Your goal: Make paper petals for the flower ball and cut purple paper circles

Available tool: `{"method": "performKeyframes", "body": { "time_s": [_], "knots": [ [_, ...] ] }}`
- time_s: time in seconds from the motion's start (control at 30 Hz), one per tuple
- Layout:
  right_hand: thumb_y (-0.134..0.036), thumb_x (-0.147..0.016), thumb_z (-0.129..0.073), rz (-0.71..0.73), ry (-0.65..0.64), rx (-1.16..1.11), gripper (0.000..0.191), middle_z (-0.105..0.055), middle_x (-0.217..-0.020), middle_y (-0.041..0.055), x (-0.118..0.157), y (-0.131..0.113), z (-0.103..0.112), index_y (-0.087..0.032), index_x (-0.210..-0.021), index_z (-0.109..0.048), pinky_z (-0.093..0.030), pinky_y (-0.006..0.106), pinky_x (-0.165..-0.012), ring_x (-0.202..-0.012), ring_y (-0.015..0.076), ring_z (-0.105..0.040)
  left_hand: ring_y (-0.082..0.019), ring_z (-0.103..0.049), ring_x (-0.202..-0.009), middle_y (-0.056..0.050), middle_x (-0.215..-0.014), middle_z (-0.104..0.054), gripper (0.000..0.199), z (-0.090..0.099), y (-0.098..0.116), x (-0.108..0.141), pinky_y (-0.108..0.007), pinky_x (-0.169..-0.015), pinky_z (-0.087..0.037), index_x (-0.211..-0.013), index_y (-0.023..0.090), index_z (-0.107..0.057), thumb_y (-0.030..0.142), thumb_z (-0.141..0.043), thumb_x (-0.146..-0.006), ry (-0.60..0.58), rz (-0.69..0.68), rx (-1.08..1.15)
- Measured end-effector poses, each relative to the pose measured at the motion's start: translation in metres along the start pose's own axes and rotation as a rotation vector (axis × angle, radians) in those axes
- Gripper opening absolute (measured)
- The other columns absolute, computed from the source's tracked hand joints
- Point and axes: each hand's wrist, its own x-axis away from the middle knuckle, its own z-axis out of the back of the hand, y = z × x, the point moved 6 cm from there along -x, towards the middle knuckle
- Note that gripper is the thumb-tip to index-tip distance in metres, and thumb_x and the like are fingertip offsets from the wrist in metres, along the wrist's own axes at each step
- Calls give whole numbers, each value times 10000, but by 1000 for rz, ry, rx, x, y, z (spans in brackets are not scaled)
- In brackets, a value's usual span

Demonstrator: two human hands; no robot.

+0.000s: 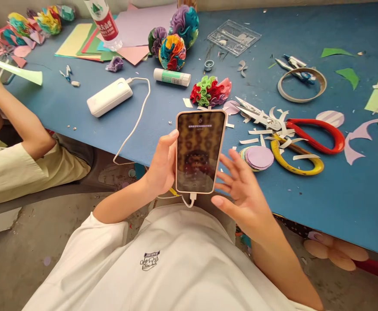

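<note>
My left hand (163, 162) is closed around the left side of a smartphone (200, 151) in a pale pink case. Its screen is lit with a number keypad. A white charging cable (140, 116) is plugged into the phone's bottom end and also into a white power bank (109, 97) on the table. Close to the phone's lower right edge is my right hand (240, 194), its fingers apart and nothing in it. Just beyond those fingers lies a stack of round paper discs (256, 158).
Scissors with red and yellow handles (273, 123) lie among paper scraps on the blue table (331, 203). Rolled-paper balls (172, 52), a glue stick (171, 77), a tape ring (302, 85) and a bottle (103, 26) stand farther back. Another person's arm (20, 112) rests at the left.
</note>
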Motion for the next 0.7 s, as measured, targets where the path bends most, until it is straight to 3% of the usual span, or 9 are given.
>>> {"method": "performKeyframes", "body": {
  "time_s": [0.1, 0.2, 0.3, 0.37, 0.43, 0.47, 0.53, 0.7],
  "knots": [
    [-336, -833, -690, 79, 76, 79, 664, -464, -1455, -12, 7, -16, 27, -497, -1394, -374, -577, 314, -862, -1151, 184, -613, -302, -664, -1060, -72, -1046, -717, 555, 7, 12, -3, -404, -882, -549, -1171, 156, -585, 578, -388, -871, -1, 18, -31],
    [-352, -885, -621, 171, 199, 109, 386, -657, -1170, -14, 17, -37, 40, -430, -1259, -571, -583, 253, -751, -903, 127, -678, -274, -683, -1008, -57, -1008, -721, 525, 19, 24, -7, -368, -851, -560, -1141, 161, -589, 570, -418, -861, 34, -10, -88],
    [-334, -906, -593, 243, 306, 204, 231, -701, -961, -11, 23, -49, 34, -358, -1124, -663, -561, 246, -732, -804, 113, -649, -265, -686, -994, -47, -976, -723, 499, 28, 29, -9, -346, -836, -562, -1105, 168, -591, 569, -460, -839, 80, -41, -139],
    [-333, -860, -655, 241, 330, 217, 320, -685, -1099, 6, 16, -45, 22, -343, -1177, -619, -562, 277, -768, -926, 142, -646, -274, -682, -1006, -46, -961, -723, 486, 27, 26, -7, -355, -839, -560, -1077, 175, -597, 571, -474, -822, 81, -47, -151],
    [-355, -801, -715, 137, 243, 125, 530, -580, -1334, 36, 0, -29, 4, -332, -1291, -512, -569, 329, -841, -1102, 188, -616, -288, -676, -1019, -52, -953, -723, 480, 22, 21, -4, -372, -840, -559, -1053, 178, -602, 569, -488, -799, 60, -56, -155],
    [-369, -795, -718, 44, 139, 41, 581, -540, -1386, 50, -10, -17, -8, -322, -1318, -470, -571, 346, -864, -1130, 198, -612, -293, -674, -1025, -57, -955, -722, 481, 18, 18, -1, -379, -842, -557, -1049, 177, -603, 566, -494, -788, 41, -60, -151],
    [-393, -787, -717, -63, 3, -122, 595, -570, -1350, 61, -24, -1, -26, -293, -1306, -443, -564, 360, -909, -1146, 203, -611, -299, -668, -1038, -66, -971, -721, 481, 10, 14, 4, -387, -855, -551, -1052, 172, -604, 553, -505, -775, -4, -69, -137],
    [-353, -748, -758, -79, 11, -197, 559, -640, -1228, 27, -33, 3, -35, -280, -1215, -461, -539, 340, -964, -1129, 186, -619, -293, -645, -1090, -66, -1045, -712, 467, 1, 14, 13, -381, -906, -526, -1083, 181, -601, 519, -525, -770, -36, -137, -134]
  ]
}}
